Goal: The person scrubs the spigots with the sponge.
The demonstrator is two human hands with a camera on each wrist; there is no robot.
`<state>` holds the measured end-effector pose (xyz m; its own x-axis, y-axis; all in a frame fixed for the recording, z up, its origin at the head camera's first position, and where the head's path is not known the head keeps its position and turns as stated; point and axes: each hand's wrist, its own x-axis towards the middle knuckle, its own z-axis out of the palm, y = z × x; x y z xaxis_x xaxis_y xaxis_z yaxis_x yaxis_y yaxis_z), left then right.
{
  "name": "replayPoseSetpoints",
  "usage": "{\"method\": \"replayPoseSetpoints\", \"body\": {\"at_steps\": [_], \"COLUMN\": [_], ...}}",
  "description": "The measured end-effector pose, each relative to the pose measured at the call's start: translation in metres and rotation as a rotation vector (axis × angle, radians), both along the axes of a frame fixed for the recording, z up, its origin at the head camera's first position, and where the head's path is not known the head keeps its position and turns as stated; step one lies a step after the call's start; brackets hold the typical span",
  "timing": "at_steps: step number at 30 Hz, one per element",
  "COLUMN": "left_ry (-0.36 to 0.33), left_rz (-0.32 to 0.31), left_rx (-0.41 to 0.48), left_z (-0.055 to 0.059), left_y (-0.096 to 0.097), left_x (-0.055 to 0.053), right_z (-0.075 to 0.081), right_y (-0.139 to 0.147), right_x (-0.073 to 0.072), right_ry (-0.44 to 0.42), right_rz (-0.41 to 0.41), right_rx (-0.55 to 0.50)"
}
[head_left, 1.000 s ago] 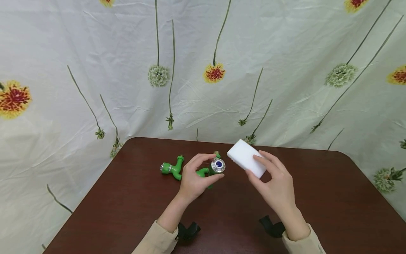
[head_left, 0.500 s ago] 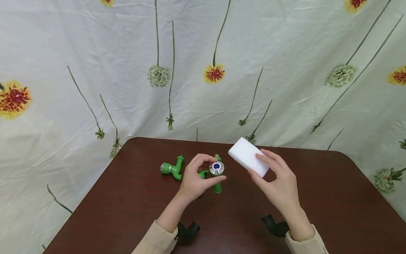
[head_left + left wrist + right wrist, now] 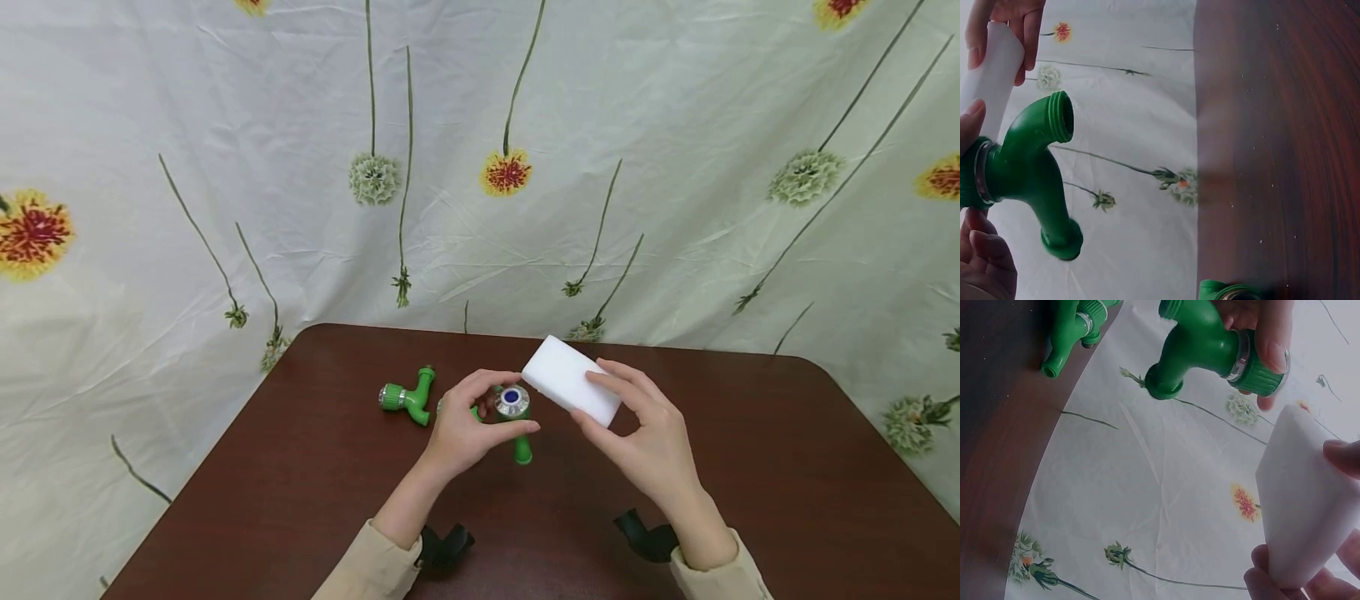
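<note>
Ok, L hand [image 3: 467,423] pinches green tap [image 3: 1030,164] by knob [image 3: 513,402]; R hand [image 3: 651,429] pinches white block [image 3: 568,379] nr it.

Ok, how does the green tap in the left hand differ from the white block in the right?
Colour: the green tap has silver and dark blue on its knob; the white block is plain. Shape: the green tap branches and curves; the white block is a flat-faced slab. Hold: the left hand grips the green tap by its knob; the right hand pinches the white block near one end. Both are held above the table.
</note>
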<state>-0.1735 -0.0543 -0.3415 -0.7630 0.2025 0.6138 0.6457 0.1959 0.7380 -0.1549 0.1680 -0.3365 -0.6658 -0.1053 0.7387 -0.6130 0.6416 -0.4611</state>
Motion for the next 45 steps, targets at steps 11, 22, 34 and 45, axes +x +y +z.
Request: {"method": "replayPoseSetpoints", "body": {"at_steps": [11, 22, 34, 45], "left_ry": [-0.071, -0.108, -0.161, -0.138], "left_rz": [-0.005, -0.068, 0.042, 0.141], "left_rx": [0.086, 0.171, 0.225, 0.213], "left_z": [0.001, -0.026, -0.024, -0.007], "left_y": [-0.003, -0.005, -0.004, -0.004], "left_x": [-0.001, -0.022, -0.020, -0.009], "right_z": [-0.003, -0.010, -0.014, -0.014], "right_y": [-0.002, -0.007, -0.004, -0.011], "right_x": [-0.002, -0.007, -0.011, -0.007], "right_ry": [-0.037, 0.043, 0.191, 0.171], "right_rz": [0.078, 0.094, -0.145, -0.030], "right_rx": [0.041, 0.092, 0.149, 0.127]}}
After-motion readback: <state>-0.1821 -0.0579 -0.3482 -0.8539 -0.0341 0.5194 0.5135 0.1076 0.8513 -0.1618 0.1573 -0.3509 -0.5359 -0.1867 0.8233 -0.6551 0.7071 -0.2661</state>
